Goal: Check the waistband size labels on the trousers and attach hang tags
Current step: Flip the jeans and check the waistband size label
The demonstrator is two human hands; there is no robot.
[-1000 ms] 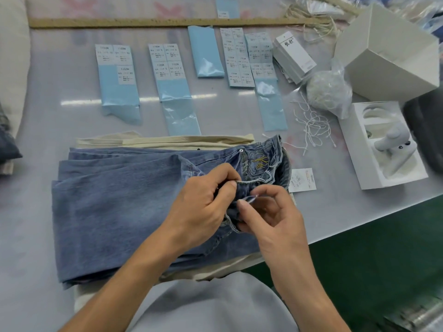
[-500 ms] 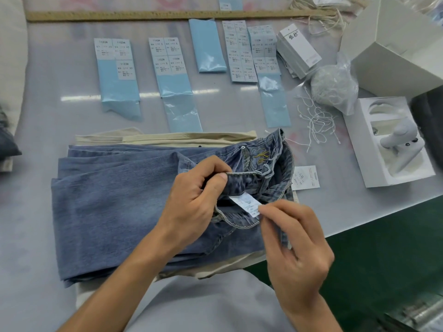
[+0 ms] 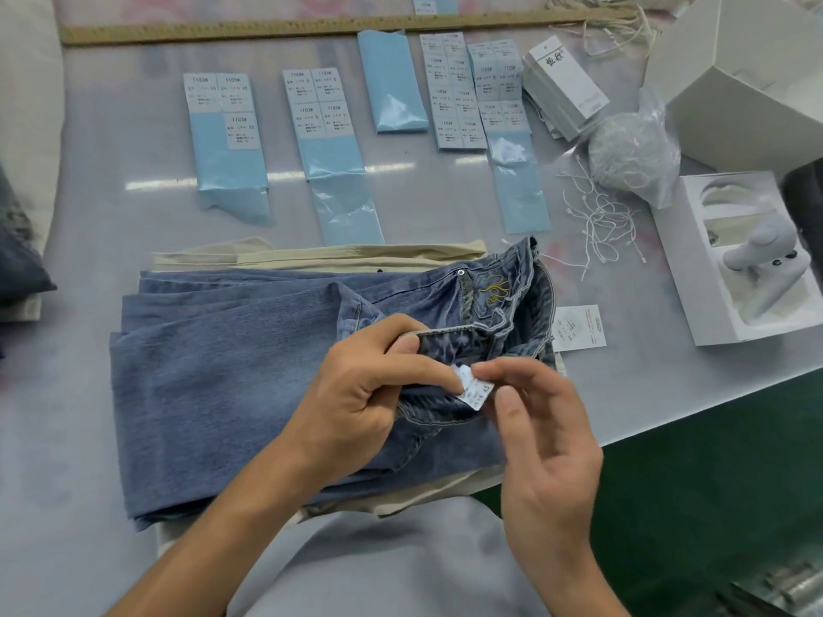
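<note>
Folded blue jeans (image 3: 231, 376) lie on a pale grey desk (image 3: 111, 171), stacked on beige trousers (image 3: 356, 253) whose edges show behind and in front of them. Left hand (image 3: 360, 394) grip clenched on the jeans waistband, folding it open; right hand (image 3: 541, 420) pinches the small white size label (image 3: 475, 390) sewn inside the waistband, thumb and forefinger on it, other fingers loosely curled. Behind the jeans: light blue sticker sheets (image 3: 327, 126) in a row, several with white printed labels, and a long wooden ruler (image 3: 311, 28) beyond them. Right of the jeans: a loose printed tag (image 3: 579, 328) just beside the waistband, white strings (image 3: 599, 224), a plastic bag of strings (image 3: 632, 153), a stack of white hang tags (image 3: 565, 84), an open white box (image 3: 730, 260) holding a white device. Dark green floor (image 3: 712, 460) beyond the desk's edge.
</note>
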